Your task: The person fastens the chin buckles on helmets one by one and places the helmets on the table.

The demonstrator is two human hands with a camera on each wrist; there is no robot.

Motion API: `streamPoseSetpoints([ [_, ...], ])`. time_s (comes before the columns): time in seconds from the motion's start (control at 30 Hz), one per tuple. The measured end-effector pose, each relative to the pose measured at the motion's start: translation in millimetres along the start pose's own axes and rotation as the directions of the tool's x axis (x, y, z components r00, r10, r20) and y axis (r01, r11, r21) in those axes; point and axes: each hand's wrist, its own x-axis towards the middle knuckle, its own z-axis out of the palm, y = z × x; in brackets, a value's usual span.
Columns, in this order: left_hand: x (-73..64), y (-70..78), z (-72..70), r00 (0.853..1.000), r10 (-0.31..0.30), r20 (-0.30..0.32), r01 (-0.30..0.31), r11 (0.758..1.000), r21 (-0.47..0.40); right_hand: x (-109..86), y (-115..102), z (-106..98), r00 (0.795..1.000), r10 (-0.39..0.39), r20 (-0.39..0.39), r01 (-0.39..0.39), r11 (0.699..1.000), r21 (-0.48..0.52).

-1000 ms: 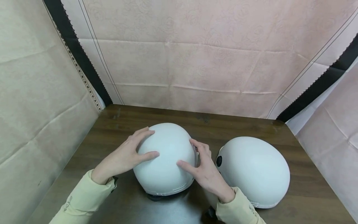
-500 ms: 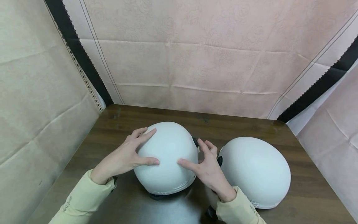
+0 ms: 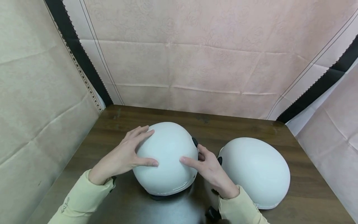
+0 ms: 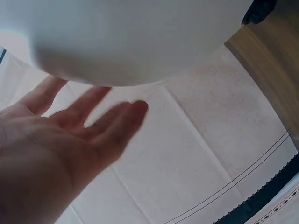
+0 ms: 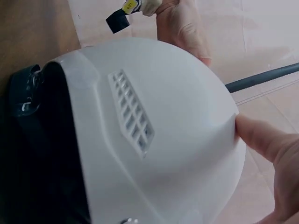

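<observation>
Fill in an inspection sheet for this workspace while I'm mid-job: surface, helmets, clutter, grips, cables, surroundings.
Surface: brown wood-grain table, with a bright reflection in front of the left helmet.
Job's things: white left helmet, dome up, between both grips; white right helmet, dome up, apart from it.
Clutter: black item beside the right sleeve; what it is, unclear.
Grips: left grip spread on the shell; right grip has its thumb on the shell, other fingers partly hidden.
Cables: nothing seen.
Surroundings: pale cloth behind and at both sides, black bands at the corners.
</observation>
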Motion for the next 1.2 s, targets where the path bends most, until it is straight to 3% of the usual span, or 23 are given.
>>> streamPoseSetpoints([
  [0.17, -0.8, 0.5, -4.8, 1.000, 0.003, 0.020, -0.003, 1.000, -0.018, -1.9, 2, 1, 0.999, -0.027, 0.042, 0.027, 1.000, -0.007],
  [0.33, -1.4, 1.6, -6.0, 1.000, 0.010, 0.029, -0.010, 1.000, -0.025, -4.0, 4, -1, 0.994, -0.064, 0.085, 0.071, 0.994, -0.087],
  [0.5, -2.7, 2.5, -5.7, 0.999, 0.036, 0.030, -0.036, 0.999, -0.002, -6.9, 2, -1, 0.996, -0.055, 0.065, 0.064, 0.985, -0.160],
  [0.7, -1.6, 2.9, -4.8, 0.999, 0.050, 0.022, -0.050, 0.998, 0.031, -11.4, 0, 2, 0.995, -0.096, 0.041, 0.103, 0.967, -0.234],
  [0.97, -2.2, 7.8, -5.0, 0.999, 0.050, 0.003, -0.050, 0.997, 0.066, -14.7, 0, 5, 0.987, -0.161, 0.021, 0.161, 0.957, -0.242],
  [1.2, -1.7, 9.8, -5.6, 0.999, 0.025, 0.027, -0.026, 1.000, 0.014, -16.0, -1, 5, 0.983, -0.183, 0.008, 0.178, 0.943, -0.281],
])
